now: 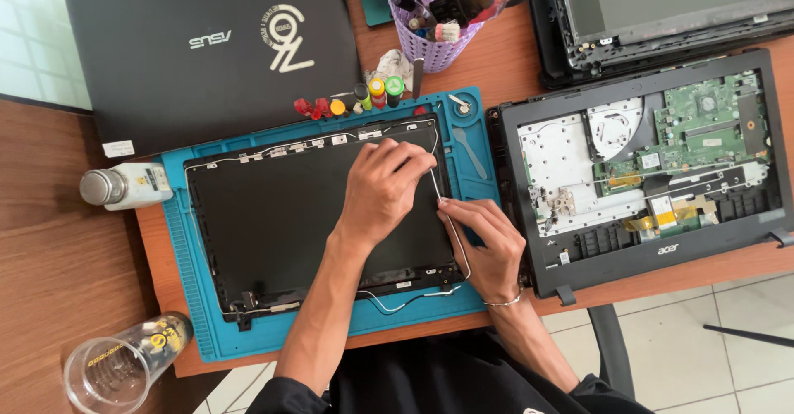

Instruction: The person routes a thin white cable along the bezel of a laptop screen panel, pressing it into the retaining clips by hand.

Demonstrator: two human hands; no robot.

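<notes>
A black laptop display cover (281, 215) lies inside-up on a blue work mat (190, 315). A thin pale cable (460, 253) runs along the cover's top and right edges and loops off near the lower right corner. My left hand (382, 191) rests on the cover's right part, its curled fingertips pressing the cable at the right edge. My right hand (488, 244), a thin bracelet on its wrist, pinches the same cable just below, between thumb and forefinger.
An opened laptop base (579, 253) with a green circuit board lies to the right, a closed black laptop (165, 91) at the back left. Also here: a purple tool basket (430, 46), coloured screwdrivers (376, 91), a white bottle (132, 185), a clear cup (116, 368), and another bare screen frame (662, 17).
</notes>
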